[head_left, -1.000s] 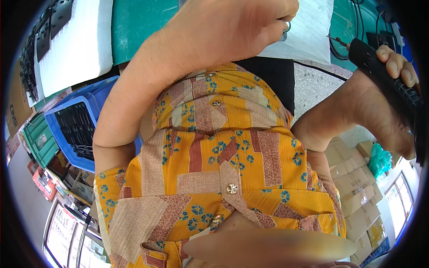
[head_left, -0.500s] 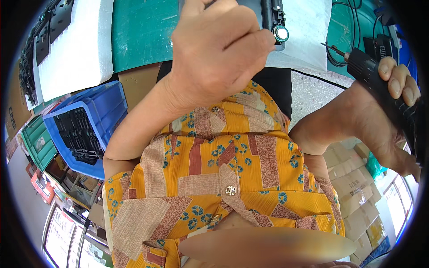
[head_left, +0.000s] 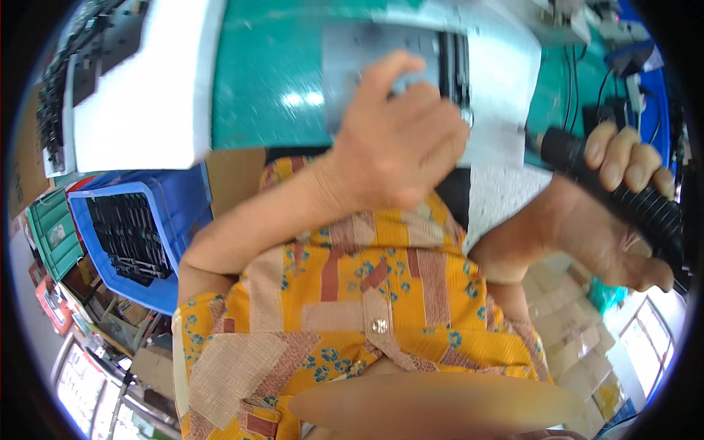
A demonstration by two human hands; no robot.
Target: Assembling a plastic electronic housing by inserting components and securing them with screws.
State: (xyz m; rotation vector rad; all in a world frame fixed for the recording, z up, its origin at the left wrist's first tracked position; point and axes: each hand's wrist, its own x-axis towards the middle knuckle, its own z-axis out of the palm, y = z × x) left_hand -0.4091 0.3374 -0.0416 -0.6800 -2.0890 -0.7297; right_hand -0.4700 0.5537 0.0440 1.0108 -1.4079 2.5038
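Observation:
My right hand (head_left: 623, 165) is wrapped round a black electric screwdriver (head_left: 568, 152), whose tip points up and left over the table. My left hand (head_left: 411, 139) is curled in front of a grey flat panel (head_left: 348, 70) with a black part (head_left: 455, 70) along its right side. Motion smears the left fingers, and whatever they hold is hidden. A small round piece, also blurred, shows beside the left knuckles.
Green tabletop (head_left: 271, 81) lies under the panel, with white foam sheets (head_left: 150, 95) (head_left: 502, 88) on either side. At the left stands a blue crate (head_left: 165, 209) holding stacked black parts (head_left: 125, 235). Cables (head_left: 572, 81) run over the table at the far right. Cardboard boxes (head_left: 561, 323) lie at lower right.
The view has shifted, showing more of the table and panel. My left hand has moved right and down in the picture. The screwdriver sits slightly lower and further left, still held.

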